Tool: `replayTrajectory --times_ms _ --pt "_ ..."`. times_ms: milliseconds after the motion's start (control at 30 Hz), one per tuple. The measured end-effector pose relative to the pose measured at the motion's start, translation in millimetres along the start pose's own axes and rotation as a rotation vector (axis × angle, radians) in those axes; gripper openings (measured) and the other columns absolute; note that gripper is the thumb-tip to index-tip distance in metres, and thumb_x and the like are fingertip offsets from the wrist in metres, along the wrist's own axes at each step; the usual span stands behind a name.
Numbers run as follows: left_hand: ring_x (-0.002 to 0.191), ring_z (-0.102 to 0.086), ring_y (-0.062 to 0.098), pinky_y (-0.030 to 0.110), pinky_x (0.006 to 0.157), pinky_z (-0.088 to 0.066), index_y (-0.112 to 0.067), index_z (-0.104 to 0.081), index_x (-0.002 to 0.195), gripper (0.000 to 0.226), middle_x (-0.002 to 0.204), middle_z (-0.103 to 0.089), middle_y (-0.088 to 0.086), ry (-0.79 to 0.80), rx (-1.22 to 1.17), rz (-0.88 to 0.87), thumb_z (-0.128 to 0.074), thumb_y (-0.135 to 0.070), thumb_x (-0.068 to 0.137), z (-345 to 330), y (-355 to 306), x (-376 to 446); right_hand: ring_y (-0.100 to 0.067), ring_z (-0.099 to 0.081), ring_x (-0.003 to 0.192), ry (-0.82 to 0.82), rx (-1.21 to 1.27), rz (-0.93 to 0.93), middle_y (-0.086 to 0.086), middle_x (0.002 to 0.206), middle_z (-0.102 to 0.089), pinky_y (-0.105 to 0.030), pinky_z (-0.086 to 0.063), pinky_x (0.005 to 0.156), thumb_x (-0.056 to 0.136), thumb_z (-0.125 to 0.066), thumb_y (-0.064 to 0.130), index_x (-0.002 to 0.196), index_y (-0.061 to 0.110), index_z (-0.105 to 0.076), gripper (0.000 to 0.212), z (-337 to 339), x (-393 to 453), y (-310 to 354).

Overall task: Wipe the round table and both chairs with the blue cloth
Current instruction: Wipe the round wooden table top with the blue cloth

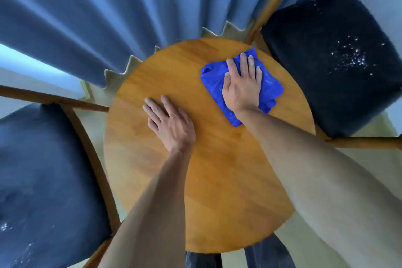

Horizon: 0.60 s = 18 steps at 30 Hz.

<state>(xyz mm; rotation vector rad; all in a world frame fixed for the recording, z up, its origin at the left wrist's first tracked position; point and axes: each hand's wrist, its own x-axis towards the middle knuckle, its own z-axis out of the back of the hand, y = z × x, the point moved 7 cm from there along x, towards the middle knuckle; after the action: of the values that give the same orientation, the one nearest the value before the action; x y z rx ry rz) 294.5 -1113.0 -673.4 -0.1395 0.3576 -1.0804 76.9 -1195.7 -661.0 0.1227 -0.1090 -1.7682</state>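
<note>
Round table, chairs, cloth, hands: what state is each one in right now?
Round table: bare wood, being wiped near its far right edge.
Blue cloth: crumpled, flat on the table under the right hand.
Right hand: fingers straight, pressing the cloth.
Left hand: flat on the tabletop, holding nothing.
Right chair: dark seat speckled with white crumbs.
Left chair: dark seat, white specks near its near corner.
Curtain: hanging in folds behind the table.

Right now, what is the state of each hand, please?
Left hand: open, flat on the round table, holding nothing.
Right hand: open, fingers straight, pressing the blue cloth onto the table.
</note>
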Motion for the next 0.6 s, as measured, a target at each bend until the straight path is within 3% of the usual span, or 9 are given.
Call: replayTrajectory --times_ms 100,300,467,600 --pt "0.148 -0.012 0.039 0.050 0.111 -0.024 -0.012 -0.032 0.149 0.058 0.160 -0.011 0.025 0.049 0.030 -0.149 -0.036 -0.034 0.096 -17.1 -42.1 -23.9 -0.032 -0.022 0.148 0.002 0.011 -0.141 -0.013 0.158 -0.030 -0.051 -0.018 0.118 0.099 -0.028 0.033 0.145 0.023 -0.041 0.049 9.1 -19.3 -69.0" --pt "0.149 -0.010 0.037 0.049 0.113 -0.022 -0.011 -0.032 0.150 0.058 0.161 -0.010 0.023 0.110 0.062 -0.271 -0.040 -0.032 0.096 -40.5 -84.8 -78.0 -0.031 -0.022 0.148 -0.016 0.006 -0.247 -0.012 0.158 -0.029 -0.051 -0.017 0.118 0.099 -0.027 0.035 0.146 0.023 -0.041 0.050 18.3 -74.0 -137.9" --pt "0.149 -0.007 0.036 0.047 0.113 -0.022 -0.013 -0.031 0.150 0.056 0.161 -0.008 0.022 0.153 0.084 -0.343 -0.037 -0.032 0.098 -54.6 -89.3 -137.4 -0.030 -0.022 0.148 -0.007 0.010 -0.327 -0.010 0.159 -0.029 -0.053 -0.017 0.117 0.099 -0.033 0.041 0.145 0.027 -0.041 0.050 19.8 -128.2 -184.5" --pt "0.150 -0.007 0.035 0.047 0.113 -0.022 -0.015 -0.031 0.151 0.056 0.162 -0.007 0.021 0.153 0.095 -0.326 -0.038 -0.032 0.098 -56.4 -75.2 -170.7 -0.034 -0.027 0.145 -0.004 0.098 -0.408 -0.012 0.157 -0.030 -0.055 -0.027 0.113 0.097 -0.037 0.043 0.146 0.026 -0.040 0.052 21.1 -180.3 -206.8"
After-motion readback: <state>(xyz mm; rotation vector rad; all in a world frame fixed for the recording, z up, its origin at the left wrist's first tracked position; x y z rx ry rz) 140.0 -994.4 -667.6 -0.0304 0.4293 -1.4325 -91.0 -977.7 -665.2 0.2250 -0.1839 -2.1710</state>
